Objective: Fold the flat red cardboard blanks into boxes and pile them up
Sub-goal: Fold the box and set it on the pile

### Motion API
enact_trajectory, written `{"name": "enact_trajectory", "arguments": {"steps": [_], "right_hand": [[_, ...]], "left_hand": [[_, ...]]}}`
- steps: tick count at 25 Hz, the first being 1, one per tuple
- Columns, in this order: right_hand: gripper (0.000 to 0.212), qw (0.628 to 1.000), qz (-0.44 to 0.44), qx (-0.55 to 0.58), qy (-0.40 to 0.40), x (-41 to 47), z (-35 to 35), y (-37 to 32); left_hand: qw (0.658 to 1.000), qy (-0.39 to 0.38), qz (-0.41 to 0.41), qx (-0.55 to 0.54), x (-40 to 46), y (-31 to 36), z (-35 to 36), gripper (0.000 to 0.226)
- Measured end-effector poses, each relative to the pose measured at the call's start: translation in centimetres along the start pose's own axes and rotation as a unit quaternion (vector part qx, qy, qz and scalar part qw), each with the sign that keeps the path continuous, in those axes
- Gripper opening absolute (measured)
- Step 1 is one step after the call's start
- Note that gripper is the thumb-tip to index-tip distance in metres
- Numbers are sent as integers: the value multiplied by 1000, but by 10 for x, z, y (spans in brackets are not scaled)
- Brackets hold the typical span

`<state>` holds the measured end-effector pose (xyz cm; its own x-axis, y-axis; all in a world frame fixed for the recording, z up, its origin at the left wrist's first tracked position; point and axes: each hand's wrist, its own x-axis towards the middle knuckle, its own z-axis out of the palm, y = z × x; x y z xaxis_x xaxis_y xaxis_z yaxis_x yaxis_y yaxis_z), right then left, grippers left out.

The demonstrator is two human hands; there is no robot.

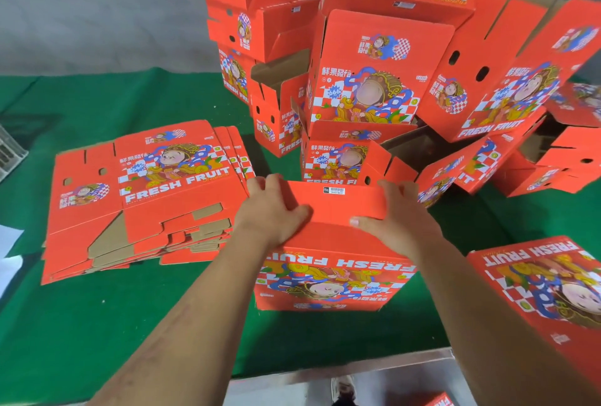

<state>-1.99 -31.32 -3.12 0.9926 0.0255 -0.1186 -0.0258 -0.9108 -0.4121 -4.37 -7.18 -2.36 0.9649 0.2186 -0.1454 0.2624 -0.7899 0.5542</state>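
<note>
A red fruit box on the green table is gripped at its top flap by the left hand and right hand, arms outstretched, beside the stack of flat blanks.

Single head-worn wide-angle view, looked forward and steeply down, close over the green table, toward piled boxes beyond
</note>
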Motion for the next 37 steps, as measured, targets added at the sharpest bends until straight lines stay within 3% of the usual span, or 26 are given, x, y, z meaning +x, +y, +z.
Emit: {"name": "enact_trajectory", "arguments": {"steps": [2, 3, 5, 8, 10, 11, 12, 14, 15, 16, 18, 22, 24, 25, 27, 28, 30, 31, 33, 36, 37], "right_hand": [[67, 977, 47, 207, 16, -2, -9, 4], [70, 948, 95, 304, 24, -3, -11, 7], [74, 910, 155, 384, 17, -12, -16, 12], [78, 862, 181, 472, 35, -25, -32, 14], [74, 852, 183, 490, 29, -33, -39, 11], [61, 864, 161, 475, 41, -35, -37, 9], [48, 879, 139, 450, 68, -40, -34, 5], [32, 892, 91, 423, 132, -46, -28, 0], [32, 888, 67, 431, 147, -47, -26, 2], [32, 886, 45, 436, 154, -50, -27, 2], [29, 882, 4, 438, 174, -52, -29, 11], [54, 881, -41, 416, 220, -60, -25, 55], [69, 894, -27, 393, 215, -64, -19, 76], [74, 896, -22, 389, 215, -64, -16, 81], [73, 884, -10, 400, 244, -63, -8, 76], [70, 877, -2, 408, 255, -58, -5, 71], [85, 902, 43, 367, 224, -42, 3, 69], [100, 920, 79, 341, 178, -31, 5, 72], [116, 908, 145, 383, 84, -15, 5, 79], [117, 887, 172, 428, -11, 5, 2, 84], [117, 884, 166, 436, -33, 10, 3, 82]], "left_hand": [[978, 10, -46, -203, -7, -6, -6, 52], [952, 26, -75, -296, -12, -8, -7, 37], [895, 94, -106, -424, -23, -9, -9, 22], [782, 160, -80, -597, -36, -7, -22, 3], [741, 157, -51, -651, -43, -6, -29, 27], [743, 149, -50, -651, -44, -11, -30, 40], [754, 118, -76, -641, -44, -17, -31, 52], [755, -60, -149, -636, -45, -28, -34, 70], [733, -152, -161, -643, -48, -33, -33, 68], [724, -193, -153, -645, -51, -36, -27, 58], [742, -166, -105, -640, -57, -37, -7, 49], [782, -56, 1, -620, -62, -33, 28, 78], [796, -58, 38, -602, -57, -33, 33, 66], [820, -67, 67, -565, -54, -30, 35, 61], [922, -58, 155, -350, -50, -15, 38, 52], [956, -29, 200, -214, -49, -5, 42, 49], [960, 58, 262, -74, -49, 18, 54, 45], [958, 88, 264, -66, -49, 27, 60, 43], [965, 124, 215, -81, -44, 40, 67, 40], [992, 72, 73, -78, -31, 55, 62, 39], [993, 51, 67, -79, -29, 56, 60, 37]]}}
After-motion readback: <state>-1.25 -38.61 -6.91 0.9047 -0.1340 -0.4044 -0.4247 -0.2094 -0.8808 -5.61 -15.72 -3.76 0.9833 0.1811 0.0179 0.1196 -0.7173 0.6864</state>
